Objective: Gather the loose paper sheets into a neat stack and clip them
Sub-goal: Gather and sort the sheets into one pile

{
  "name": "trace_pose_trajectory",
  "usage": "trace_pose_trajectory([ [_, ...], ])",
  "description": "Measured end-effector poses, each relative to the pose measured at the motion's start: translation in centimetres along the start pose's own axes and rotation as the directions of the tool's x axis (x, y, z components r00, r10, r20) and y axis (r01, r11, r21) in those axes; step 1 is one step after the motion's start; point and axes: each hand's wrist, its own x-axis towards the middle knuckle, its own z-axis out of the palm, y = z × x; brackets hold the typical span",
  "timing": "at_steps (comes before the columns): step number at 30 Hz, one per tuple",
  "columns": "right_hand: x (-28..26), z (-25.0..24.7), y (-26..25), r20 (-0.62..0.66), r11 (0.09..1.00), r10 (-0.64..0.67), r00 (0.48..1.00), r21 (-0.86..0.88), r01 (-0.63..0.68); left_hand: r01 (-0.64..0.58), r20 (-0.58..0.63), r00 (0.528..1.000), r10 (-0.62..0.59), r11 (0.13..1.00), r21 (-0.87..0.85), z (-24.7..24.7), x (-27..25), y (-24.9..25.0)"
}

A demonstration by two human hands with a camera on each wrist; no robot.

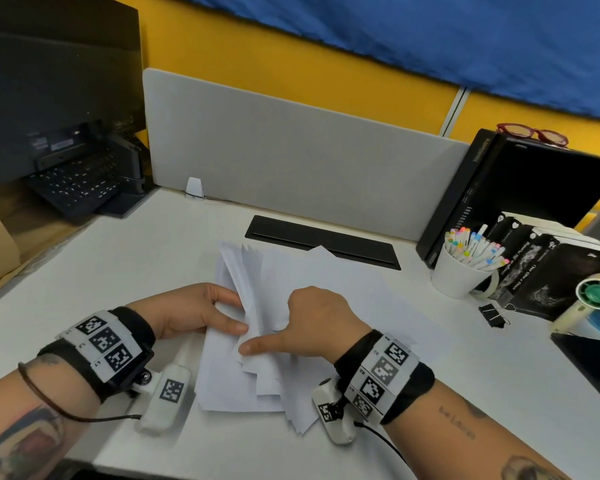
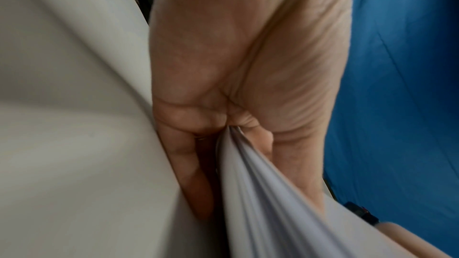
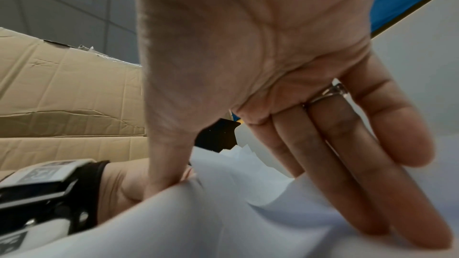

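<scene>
A messy bundle of white paper sheets (image 1: 257, 358) lies fanned in the middle of the white desk (image 1: 111, 271), its edges uneven. My left hand (image 1: 234, 315) grips the bundle's left side; the left wrist view shows the sheets (image 2: 261, 203) pinched between the thumb and fingers of the left hand (image 2: 223, 144). My right hand (image 1: 284, 336) rests on the sheets just to the right, thumb pointing left. In the right wrist view the right hand (image 3: 273, 193) has straight fingers (image 3: 360, 174) lying on the paper (image 3: 223, 232), thumb tip touching a raised fold. A black binder clip (image 1: 494, 315) lies on the desk at the right, apart from both hands.
At the right stand a white cup of markers (image 1: 461, 271), a tape roll (image 1: 490, 287), black books (image 1: 551, 271), a small fan (image 1: 596, 296) and a black computer case (image 1: 516, 188). A black cable flap (image 1: 322, 242) and grey divider (image 1: 291, 140) lie behind. A keyboard (image 1: 73, 185) sits far left.
</scene>
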Motion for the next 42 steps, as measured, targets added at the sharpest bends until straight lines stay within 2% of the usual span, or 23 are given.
trace_pose_trajectory([
  [5, 0.4, 0.5, 0.1, -0.029, 1.0, -0.009, 1.0, -0.006, 0.009, 0.019, 0.002, 1.0, -0.019, 1.0, -0.022, 0.0, -0.1, 0.2],
  [10, 0.9, 0.8, 1.0, -0.04, 0.998, -0.031, 0.999, 0.059, 0.034, 0.051, 0.016, 0.999, -0.05, 0.998, -0.043, -0.3, -0.1, 0.1],
  [14, 1.6, 0.5, 3.2, -0.046, 0.968, 0.055, 0.997, 0.247, -0.041, 0.062, -0.034, 0.997, -0.067, 0.991, -0.119, 0.0, -0.1, 0.3],
  [16, 1.4, -0.1, 4.8, -0.125, 0.912, 0.146, 0.981, 0.4, -0.085, 0.06, -0.105, 0.992, -0.07, 0.994, -0.096, 0.3, 0.5, 0.0],
  [18, 1.0, -0.6, 6.4, -0.212, 0.838, 0.254, 0.943, 0.536, -0.105, 0.05, -0.187, 0.98, -0.065, 0.995, -0.084, 0.1, 1.3, -0.7],
  [21, 0.4, -0.9, 8.5, -0.277, 0.757, 0.338, 0.899, 0.648, -0.085, 0.036, -0.232, 0.971, -0.061, 0.993, -0.112, -0.1, 1.8, -1.3],
  [25, -1.1, -0.7, 9.2, -0.267, 0.585, 0.309, 0.913, 0.81, 0.039, 0.052, -0.231, 0.969, -0.083, 0.99, -0.134, 0.4, 1.5, -0.6],
  [27, -1.8, -0.4, 8.6, -0.259, 0.554, 0.236, 0.937, 0.828, 0.089, 0.07, -0.236, 0.967, -0.1, 0.989, -0.132, 0.5, 1.4, -0.6],
  [28, -2.2, -0.2, 8.1, -0.253, 0.574, 0.196, 0.947, 0.813, 0.098, 0.076, -0.237, 0.966, -0.105, 0.989, -0.125, 0.4, 1.4, -0.7],
  [30, -2.6, 0.3, 6.9, -0.245, 0.695, 0.103, 0.964, 0.711, 0.106, 0.079, -0.233, 0.967, -0.106, 0.989, -0.123, 0.2, 1.5, -0.8],
  [32, -2.8, 0.8, 6.0, -0.241, 0.856, -0.011, 0.97, 0.499, 0.133, 0.069, -0.225, 0.969, -0.098, 0.989, -0.132, 0.0, 1.5, -0.9],
  [34, -2.8, 1.2, 5.4, -0.212, 0.946, -0.101, 0.972, 0.282, 0.159, 0.067, -0.204, 0.974, -0.098, 0.986, -0.152, 0.0, 1.3, -0.7],
  [36, -2.7, 1.3, 5.2, -0.152, 0.973, -0.114, 0.982, 0.183, 0.141, 0.072, -0.159, 0.982, -0.1, 0.982, -0.177, -0.2, 1.1, -0.7],
  [40, -1.9, 1.9, 6.0, -0.112, 0.952, -0.058, 0.992, 0.292, 0.089, 0.066, -0.051, 0.996, -0.075, 0.983, -0.173, -0.6, 0.7, -0.7],
  [42, -1.7, 1.9, 6.2, -0.057, 0.912, -0.044, 0.997, 0.405, 0.063, 0.074, -0.005, 0.997, -0.076, 0.984, -0.164, -0.8, 0.5, -0.7],
])
